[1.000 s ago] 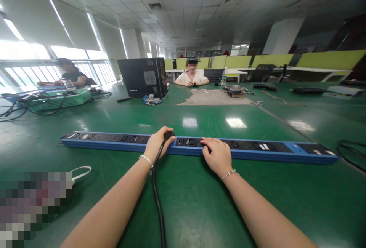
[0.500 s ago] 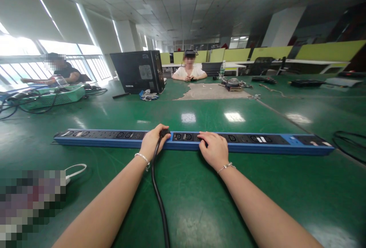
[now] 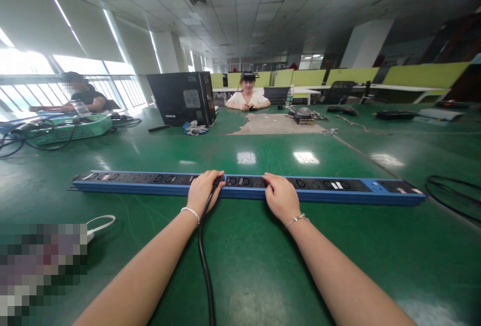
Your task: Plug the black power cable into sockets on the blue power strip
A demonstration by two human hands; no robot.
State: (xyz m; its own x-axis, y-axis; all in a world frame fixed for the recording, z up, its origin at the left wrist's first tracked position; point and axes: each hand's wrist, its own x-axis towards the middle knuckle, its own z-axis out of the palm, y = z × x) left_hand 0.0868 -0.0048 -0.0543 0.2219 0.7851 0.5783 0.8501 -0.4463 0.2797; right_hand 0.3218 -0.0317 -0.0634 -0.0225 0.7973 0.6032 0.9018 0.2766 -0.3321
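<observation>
A long blue power strip (image 3: 240, 194) with black sockets lies across the green table in front of me. My left hand (image 3: 205, 192) is closed around the black plug (image 3: 218, 181) of a power cord, just left of the strip's middle. From that plug the black cord (image 3: 203, 256) runs down past my wrist toward me. My fingers hide most of the plug, so I cannot tell whether it sits in a socket. To the right, my right hand (image 3: 281, 193) grips the strip, fingers over its top and thumb along the near side.
A pixelated object (image 3: 41, 266) lies at the lower left with a white loop. Farther back stand a green basket (image 3: 75, 130) of cables, a black computer case (image 3: 180, 98) and gloves (image 3: 195, 128). A black cable (image 3: 451, 198) lies right. A person (image 3: 248, 96) sits opposite, another at left.
My left hand has turned slightly and the plug appears lower against the strip. My right thumb has shifted down the strip's near side. The view has tilted a little.
</observation>
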